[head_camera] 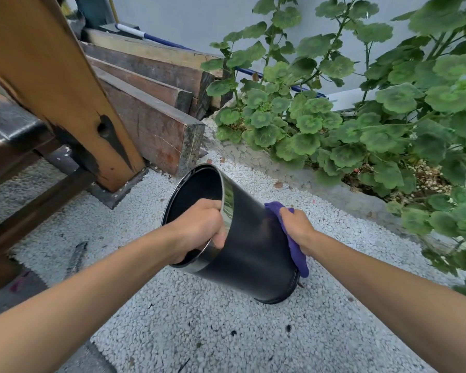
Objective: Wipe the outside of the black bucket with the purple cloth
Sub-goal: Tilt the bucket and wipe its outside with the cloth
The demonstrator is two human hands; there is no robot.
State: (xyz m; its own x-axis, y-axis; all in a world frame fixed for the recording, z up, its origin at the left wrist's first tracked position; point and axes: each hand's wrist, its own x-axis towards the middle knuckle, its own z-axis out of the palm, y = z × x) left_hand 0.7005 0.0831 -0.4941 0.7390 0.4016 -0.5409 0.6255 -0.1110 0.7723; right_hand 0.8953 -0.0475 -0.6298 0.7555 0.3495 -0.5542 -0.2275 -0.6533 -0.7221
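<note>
The black bucket (249, 249) is tilted, its open mouth facing up and left, its base low on the white gravel. My left hand (199, 227) grips the shiny rim, fingers curled inside the mouth. My right hand (296, 227) presses the purple cloth (296, 250) against the bucket's right outer wall. The cloth hangs down from under my palm toward the base. The far side of the bucket is hidden.
White gravel ground (189, 324) lies all around. Stacked wooden beams (156, 111) and a slanted wooden post (65, 98) stand at the left and back. Leafy green plants (374, 125) in a concrete-edged bed fill the right side.
</note>
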